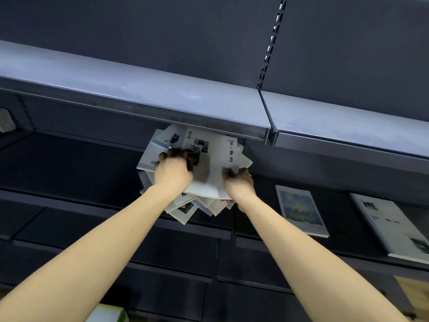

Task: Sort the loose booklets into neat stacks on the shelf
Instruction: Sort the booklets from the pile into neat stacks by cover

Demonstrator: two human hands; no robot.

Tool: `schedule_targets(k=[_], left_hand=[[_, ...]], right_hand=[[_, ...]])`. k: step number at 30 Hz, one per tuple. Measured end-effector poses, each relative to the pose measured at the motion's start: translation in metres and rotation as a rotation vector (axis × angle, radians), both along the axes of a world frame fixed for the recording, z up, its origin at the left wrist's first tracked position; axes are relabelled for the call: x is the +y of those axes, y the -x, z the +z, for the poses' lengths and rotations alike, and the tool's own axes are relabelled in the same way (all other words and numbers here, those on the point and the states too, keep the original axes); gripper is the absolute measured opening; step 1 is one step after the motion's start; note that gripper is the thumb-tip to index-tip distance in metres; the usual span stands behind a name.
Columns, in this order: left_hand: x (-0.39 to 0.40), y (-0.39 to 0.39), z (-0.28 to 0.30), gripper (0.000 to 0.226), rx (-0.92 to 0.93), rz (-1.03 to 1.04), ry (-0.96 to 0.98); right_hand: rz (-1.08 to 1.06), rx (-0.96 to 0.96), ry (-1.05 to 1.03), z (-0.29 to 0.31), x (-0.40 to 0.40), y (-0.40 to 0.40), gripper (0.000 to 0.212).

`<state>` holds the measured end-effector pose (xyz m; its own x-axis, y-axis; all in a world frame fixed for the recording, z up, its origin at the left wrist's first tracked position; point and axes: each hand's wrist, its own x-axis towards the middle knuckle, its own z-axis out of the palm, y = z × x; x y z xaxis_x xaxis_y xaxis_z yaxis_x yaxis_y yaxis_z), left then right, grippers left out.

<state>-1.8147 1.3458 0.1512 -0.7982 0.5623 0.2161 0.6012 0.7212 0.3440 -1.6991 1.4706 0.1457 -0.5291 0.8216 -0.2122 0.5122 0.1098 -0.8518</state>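
A fanned, untidy pile of white booklets (216,156) with black photos and lettering sits in mid-frame, just under the upper shelf's front edge. My left hand (173,171) presses on the pile's left side, fingers curled over the top booklet. Gripping the pile's lower right corner is my right hand (239,182), with its thumb on top. Corners of several booklets stick out below my hands. On the dark shelf (255,231) to the right lie a booklet with a blue and yellow cover (300,210) and a white booklet with photos (392,225).
A grey metal upper shelf (162,98) overhangs the pile, with a slotted upright (270,43) behind it. Dark lower shelves step down toward me. A green and white box (109,313) shows at the bottom left, a tan object (415,293) at the bottom right.
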Motion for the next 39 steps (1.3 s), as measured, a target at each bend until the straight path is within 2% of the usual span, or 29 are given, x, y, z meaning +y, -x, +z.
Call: schedule_targets(k=[2, 4, 8, 11, 15, 22, 26, 29, 39], left_hand=[[-0.003, 0.004, 0.001, 0.043, 0.060, -0.008, 0.017], [-0.006, 0.010, 0.000, 0.044, 0.114, -0.020, 0.008], [-0.010, 0.019, -0.001, 0.044, 0.181, -0.042, 0.003], [-0.007, 0.019, -0.004, 0.044, 0.198, -0.078, -0.003], [0.009, 0.013, -0.011, 0.044, 0.235, -0.171, -0.020], [0.049, -0.019, -0.019, 0.047, 0.302, -0.344, 0.047], [0.070, -0.047, -0.026, 0.047, 0.285, -0.408, 0.122], [0.086, -0.073, -0.030, 0.046, 0.280, -0.466, 0.157], [0.131, -0.171, -0.041, 0.047, 0.218, -0.584, 0.218]], right_hand=[[-0.030, -0.001, -0.038, 0.002, 0.001, 0.001, 0.048], [-0.029, 0.003, -0.055, 0.002, 0.005, -0.002, 0.046], [-0.005, -0.188, -0.214, -0.001, 0.018, -0.017, 0.046], [-0.037, -0.211, -0.358, -0.008, 0.026, -0.027, 0.044], [-0.193, -0.016, -0.275, -0.014, 0.029, -0.036, 0.042], [-0.309, -0.053, -0.271, -0.028, 0.056, -0.088, 0.029], [-0.448, 0.020, -0.139, -0.040, 0.068, -0.117, 0.023], [-0.514, 0.063, -0.131, -0.041, 0.073, -0.147, 0.020], [-0.581, 0.147, -0.038, -0.070, 0.101, -0.259, 0.031]])
